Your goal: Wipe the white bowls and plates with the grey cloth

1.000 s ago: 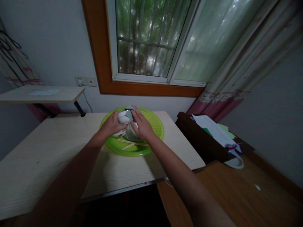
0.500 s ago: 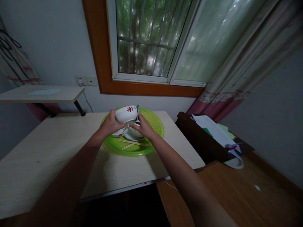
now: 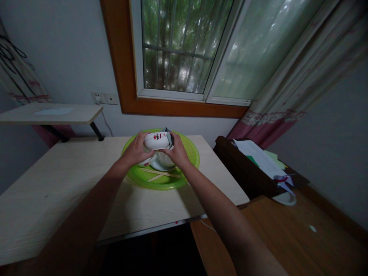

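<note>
A white bowl (image 3: 155,142) with red and dark markings is held up over the green basket (image 3: 189,168), its side facing me. My left hand (image 3: 137,148) is closed around the bowl's left side, thumb underneath. At the other side, my right hand (image 3: 176,150) is closed with a grey-green cloth (image 3: 170,138) between it and the bowl; its thumb lies along the bowl's lower edge. Below the hands, partly hidden, are another white bowl (image 3: 166,158) and a plate (image 3: 161,167). Several chopsticks (image 3: 159,174) lie crossed at the basket's front.
The basket stands on a pale wooden table (image 3: 100,184) below a window (image 3: 184,50). A raised shelf (image 3: 80,115) is on the left. To the right, a dark brown piece of furniture (image 3: 238,168) bears papers (image 3: 255,153). A patterned curtain (image 3: 281,84) hangs beside the window.
The bowl has moved slightly right and down and turned a little in my hands. My right hand has shifted up with the cloth along the bowl's right side.
</note>
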### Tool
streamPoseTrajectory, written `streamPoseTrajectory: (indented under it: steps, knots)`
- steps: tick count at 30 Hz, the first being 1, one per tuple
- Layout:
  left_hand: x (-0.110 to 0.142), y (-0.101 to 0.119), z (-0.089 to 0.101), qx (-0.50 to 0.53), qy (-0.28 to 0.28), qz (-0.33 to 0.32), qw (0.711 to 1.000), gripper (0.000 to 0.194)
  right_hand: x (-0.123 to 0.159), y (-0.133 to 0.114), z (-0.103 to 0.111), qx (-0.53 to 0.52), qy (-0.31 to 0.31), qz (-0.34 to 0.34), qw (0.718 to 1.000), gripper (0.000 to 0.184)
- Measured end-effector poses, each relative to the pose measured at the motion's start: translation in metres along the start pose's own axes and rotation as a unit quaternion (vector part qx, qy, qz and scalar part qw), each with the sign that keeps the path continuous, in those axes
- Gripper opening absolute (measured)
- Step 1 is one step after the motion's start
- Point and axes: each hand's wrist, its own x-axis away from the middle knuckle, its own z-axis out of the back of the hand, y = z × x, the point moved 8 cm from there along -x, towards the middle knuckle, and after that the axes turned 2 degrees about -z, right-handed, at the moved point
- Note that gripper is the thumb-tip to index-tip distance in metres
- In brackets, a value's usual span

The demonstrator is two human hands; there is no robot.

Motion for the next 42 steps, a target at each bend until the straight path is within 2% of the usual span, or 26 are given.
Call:
streamPoseTrajectory:
  steps: [5, 10, 16, 19, 21, 24, 30, 33, 37, 42]
  knots:
    - [0.002, -0.007, -0.003, 0.0, -0.001, 0.035, 0.999, 0.067, 0.0, -0.006, 0.0, 0.021, -0.007, 0.016, 1.0, 0.08]
    - [0.005, -0.016, -0.006, -0.02, -0.001, 0.07, 0.997, 0.066, 0.004, -0.025, -0.005, 0.068, -0.044, 0.083, 0.993, 0.079]
    - [0.005, -0.022, -0.008, -0.011, -0.014, 0.095, 0.995, 0.063, 0.017, -0.063, -0.018, 0.161, -0.135, 0.206, 0.956, 0.069]
    - [0.005, -0.024, -0.008, -0.002, -0.016, 0.123, 0.992, 0.06, 0.022, -0.072, -0.023, 0.165, -0.158, 0.233, 0.945, 0.067]
    - [0.005, -0.025, -0.005, 0.004, -0.009, 0.134, 0.991, 0.061, 0.021, -0.072, -0.023, 0.151, -0.16, 0.225, 0.949, 0.067]
    - [0.006, -0.025, 0.001, 0.002, 0.017, 0.143, 0.99, 0.065, 0.015, -0.063, -0.018, 0.12, -0.132, 0.175, 0.968, 0.065]
    - [0.008, -0.028, 0.003, -0.003, 0.033, 0.149, 0.988, 0.067, 0.007, -0.022, -0.012, 0.08, -0.082, 0.035, 0.993, 0.059]
    - [0.008, -0.028, 0.003, -0.009, 0.035, 0.145, 0.989, 0.067, 0.007, -0.007, -0.013, 0.074, -0.069, -0.003, 0.995, 0.055]
    - [0.008, -0.028, 0.001, -0.016, 0.028, 0.144, 0.989, 0.069, 0.007, -0.01, -0.011, 0.082, -0.061, 0.009, 0.995, 0.056]
    - [0.008, -0.027, -0.003, -0.022, 0.014, 0.118, 0.993, 0.066, 0.008, -0.037, -0.007, 0.097, -0.077, 0.077, 0.989, 0.063]
